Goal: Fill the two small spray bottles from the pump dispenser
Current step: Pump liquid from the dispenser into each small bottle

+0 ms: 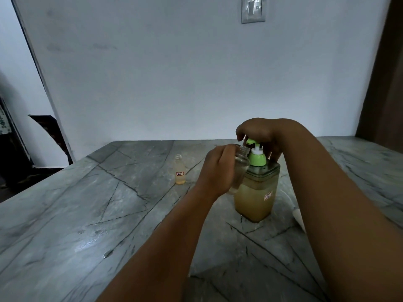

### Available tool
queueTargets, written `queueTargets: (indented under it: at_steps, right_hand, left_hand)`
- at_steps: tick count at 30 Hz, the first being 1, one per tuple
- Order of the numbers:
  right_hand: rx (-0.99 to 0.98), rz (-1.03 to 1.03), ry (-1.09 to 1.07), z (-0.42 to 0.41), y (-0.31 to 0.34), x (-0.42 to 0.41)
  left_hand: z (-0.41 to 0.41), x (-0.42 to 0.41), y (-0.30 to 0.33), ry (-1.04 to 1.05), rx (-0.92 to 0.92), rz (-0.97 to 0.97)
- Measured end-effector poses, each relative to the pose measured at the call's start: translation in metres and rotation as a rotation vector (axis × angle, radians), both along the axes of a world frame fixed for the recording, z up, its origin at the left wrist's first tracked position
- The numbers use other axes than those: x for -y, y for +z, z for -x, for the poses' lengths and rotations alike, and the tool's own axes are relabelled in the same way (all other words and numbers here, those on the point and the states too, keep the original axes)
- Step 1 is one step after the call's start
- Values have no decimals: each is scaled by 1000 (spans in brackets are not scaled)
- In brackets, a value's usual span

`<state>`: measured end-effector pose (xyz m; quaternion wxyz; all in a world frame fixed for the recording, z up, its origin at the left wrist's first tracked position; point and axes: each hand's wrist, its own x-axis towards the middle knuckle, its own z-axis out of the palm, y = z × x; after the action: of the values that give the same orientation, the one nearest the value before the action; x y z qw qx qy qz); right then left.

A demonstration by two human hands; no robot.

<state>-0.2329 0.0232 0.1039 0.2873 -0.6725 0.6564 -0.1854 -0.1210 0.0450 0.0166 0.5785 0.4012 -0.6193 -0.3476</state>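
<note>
Pump dispenser, square and clear with yellowish liquid filling its lower part, stands on the grey veined stone table at about three o'clock from the picture's middle. The right hand sits on top of its green pump head, fingers curled down over the nozzle, thumb reaching toward the dispenser's far shoulder. The left hand, just at nine o'clock of the pump, grips a small clear bottle, fingers wrapped round its body. That bottle is tilted, its open neck leaning toward one o'clock and lying right at the green spout; whether the two touch is not clear. Its lower end overlaps the dispenser's left wall.

A white label with red marks sits on the dispenser's front face. Further out, at nine o'clock of the hands and well apart from them, a second small bottle stands upright, uncapped, with pale yellow liquid and a small labelled sticker. On the grey wall behind, at twelve o'clock, is a switch plate.
</note>
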Motion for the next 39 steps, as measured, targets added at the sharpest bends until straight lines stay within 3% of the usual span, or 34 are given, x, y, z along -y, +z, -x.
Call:
queueTargets:
  at_steps: [9, 17, 31, 34, 39]
  right_hand:
    - [-165, 51, 20, -8, -3, 0]
    - [133, -101, -15, 7, 2, 6]
    - [-193, 57, 70, -9, -4, -6]
    - [-158, 27, 76, -8, -4, -9]
    - [93, -92, 17, 4, 0, 2]
  left_hand:
    - [0, -2, 2, 24, 19, 16]
    - [0, -7, 3, 1, -4, -19]
    - [0, 0, 0, 1, -3, -24]
    - [-1, 0, 0, -5, 22, -21]
    - [-2, -1, 2, -21, 33, -18]
